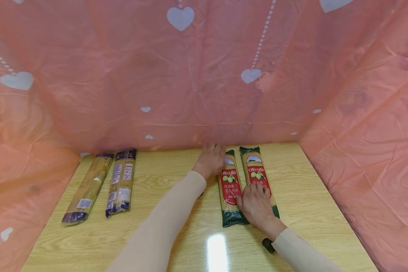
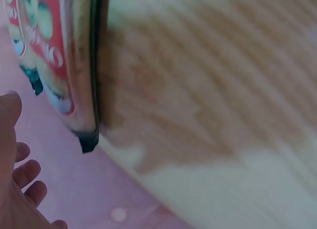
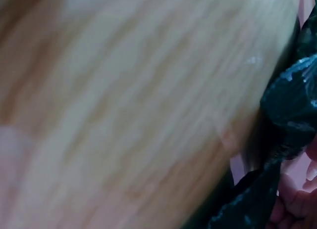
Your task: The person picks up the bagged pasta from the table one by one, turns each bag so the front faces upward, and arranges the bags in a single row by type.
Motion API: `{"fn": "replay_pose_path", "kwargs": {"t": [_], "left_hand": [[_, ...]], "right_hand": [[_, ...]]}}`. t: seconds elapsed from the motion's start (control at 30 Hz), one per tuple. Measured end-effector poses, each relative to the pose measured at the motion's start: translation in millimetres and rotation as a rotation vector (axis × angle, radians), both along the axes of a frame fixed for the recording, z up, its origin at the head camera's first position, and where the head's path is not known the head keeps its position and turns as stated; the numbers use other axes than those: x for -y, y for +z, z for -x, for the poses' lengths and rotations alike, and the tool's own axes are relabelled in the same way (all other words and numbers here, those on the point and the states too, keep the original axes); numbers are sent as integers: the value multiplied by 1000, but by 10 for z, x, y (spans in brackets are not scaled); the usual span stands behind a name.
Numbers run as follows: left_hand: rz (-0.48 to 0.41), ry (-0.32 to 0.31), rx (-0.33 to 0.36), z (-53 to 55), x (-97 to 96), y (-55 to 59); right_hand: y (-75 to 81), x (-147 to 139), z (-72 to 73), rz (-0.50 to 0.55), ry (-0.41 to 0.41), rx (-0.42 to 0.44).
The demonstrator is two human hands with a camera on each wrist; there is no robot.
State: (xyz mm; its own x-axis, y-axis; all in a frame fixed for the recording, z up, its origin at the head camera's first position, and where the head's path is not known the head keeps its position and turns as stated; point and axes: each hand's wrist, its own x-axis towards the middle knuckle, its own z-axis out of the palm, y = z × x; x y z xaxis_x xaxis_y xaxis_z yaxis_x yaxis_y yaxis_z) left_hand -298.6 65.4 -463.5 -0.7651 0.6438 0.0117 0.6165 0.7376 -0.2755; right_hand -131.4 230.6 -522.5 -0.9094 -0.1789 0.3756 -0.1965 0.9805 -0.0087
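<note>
Blurred wood-grain tabletop (image 3: 124, 105); crinkled dark-green wrapper ends (image 3: 292, 95) along right; fingers (image 3: 293, 202) at lower-right edge.

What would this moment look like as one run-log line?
left hand: at far end of left red packet | right hand: over near part of right red packet | purple-ended packets: farther left

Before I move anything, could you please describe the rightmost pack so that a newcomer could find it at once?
On the wooden table, pass the purple-ended packs at the left and go right of centre. There the rightmost pack lies beside its twin, both red-labelled and green-ended. Unlike its twin, it has no other pack to its right.
</note>
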Motion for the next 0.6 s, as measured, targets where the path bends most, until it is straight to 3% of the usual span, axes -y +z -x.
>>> {"fn": "replay_pose_path", "kwargs": {"t": [0.17,0.33,0.4,0.6], "left_hand": [[-8,-9,42,-113,-15,-78],[-21,-33,133,-283,17,-164],[-40,-38,191,-358,44,-204],[-53,-49,330,-601,167,-271]], "right_hand": [[-10,-10,-26,2,-4,-3],[-21,10,-167,-9,51,-40],[-10,32,-233,-7,60,14],[52,108,-351,10,59,311]]}}
